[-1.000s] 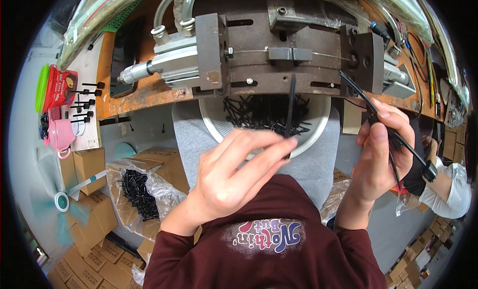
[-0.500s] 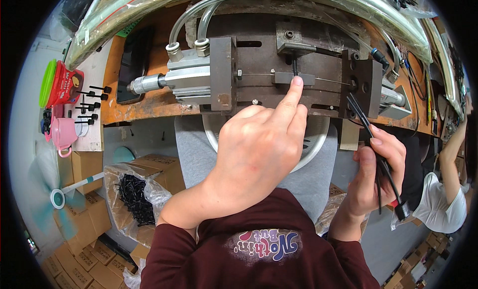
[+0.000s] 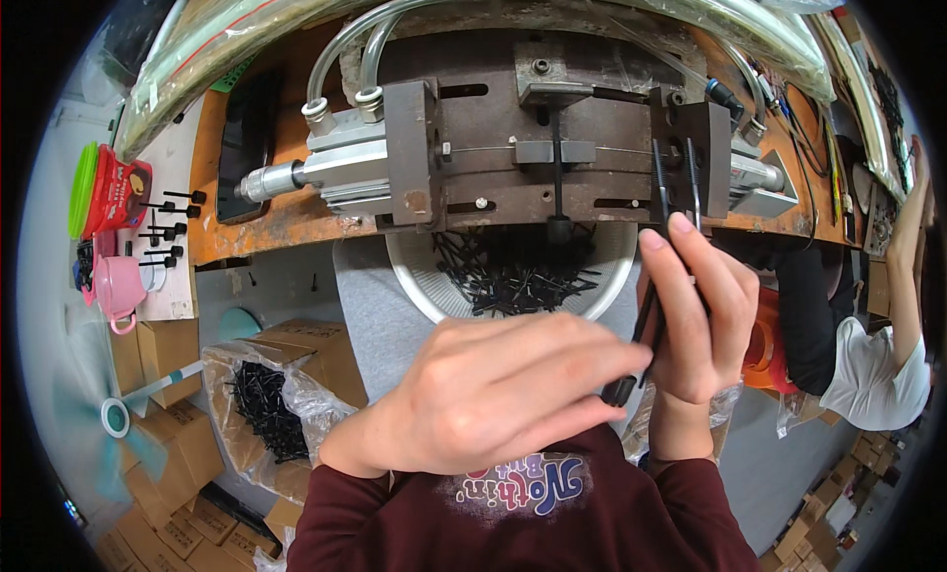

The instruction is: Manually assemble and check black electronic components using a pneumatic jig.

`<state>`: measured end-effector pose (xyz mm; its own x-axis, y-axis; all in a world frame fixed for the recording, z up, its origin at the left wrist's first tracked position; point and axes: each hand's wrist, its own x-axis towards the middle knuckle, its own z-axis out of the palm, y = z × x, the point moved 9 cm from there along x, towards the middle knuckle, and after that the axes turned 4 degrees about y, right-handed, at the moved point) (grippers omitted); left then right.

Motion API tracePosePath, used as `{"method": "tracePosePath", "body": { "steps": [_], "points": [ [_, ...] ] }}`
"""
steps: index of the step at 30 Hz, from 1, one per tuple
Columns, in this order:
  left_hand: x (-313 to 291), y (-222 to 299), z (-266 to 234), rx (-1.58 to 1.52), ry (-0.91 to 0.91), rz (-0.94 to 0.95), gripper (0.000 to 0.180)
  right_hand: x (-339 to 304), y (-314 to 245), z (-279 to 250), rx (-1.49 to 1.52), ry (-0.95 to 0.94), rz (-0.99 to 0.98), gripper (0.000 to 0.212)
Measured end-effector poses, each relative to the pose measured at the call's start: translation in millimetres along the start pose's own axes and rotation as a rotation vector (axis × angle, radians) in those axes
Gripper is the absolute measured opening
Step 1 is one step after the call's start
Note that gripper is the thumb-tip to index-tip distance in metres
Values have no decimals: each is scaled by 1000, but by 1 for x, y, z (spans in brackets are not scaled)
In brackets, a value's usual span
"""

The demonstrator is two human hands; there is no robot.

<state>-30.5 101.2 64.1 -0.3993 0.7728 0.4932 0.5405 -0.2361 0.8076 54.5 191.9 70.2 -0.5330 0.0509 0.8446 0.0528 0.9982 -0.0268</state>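
A black rod with a thick head (image 3: 558,178) lies across the small grey block in the middle of the metal fixture (image 3: 473,192), its head toward me. My right hand (image 3: 705,321) is closed around several thin black rods (image 3: 661,182), whose threaded-looking tips point away from me, near the fixture's right end. My left hand (image 3: 503,385) reaches across to the right hand. Its thumb and fingers pinch the thick head (image 3: 619,390) of a black rod at the near end of that bunch. Part of this rod is hidden behind the fingers.
A white basket (image 3: 414,291) of black rods rests on my lap below the fixture. Clear hoses (image 3: 321,64) and cylinders flank the fixture. Left are a pink cup (image 3: 120,281), a bagged box of rods (image 3: 266,414) and a fan (image 3: 115,417). Another person's arm (image 3: 903,251) shows at right.
My left hand has drawn back from the grey block to the rods in my right hand. A headed rod now shows across the block. My right hand has shifted left.
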Motion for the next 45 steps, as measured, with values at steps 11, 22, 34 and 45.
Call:
{"method": "tracePosePath", "body": {
  "steps": [11,22,34,45],
  "points": [
    [1,-21,-10,535,158,75,32,-1,30,-8,213,92,289,31],
    [17,-35,2,785,65,34,26,-5,24,-17,133,29,259,30],
    [4,-13,-9,83,164,35,40,-4,-16,5,130,-98,59,39],
    [5,-31,-10,531,176,56,33,-28,51,-2,611,-10,689,34]
  ]
}}
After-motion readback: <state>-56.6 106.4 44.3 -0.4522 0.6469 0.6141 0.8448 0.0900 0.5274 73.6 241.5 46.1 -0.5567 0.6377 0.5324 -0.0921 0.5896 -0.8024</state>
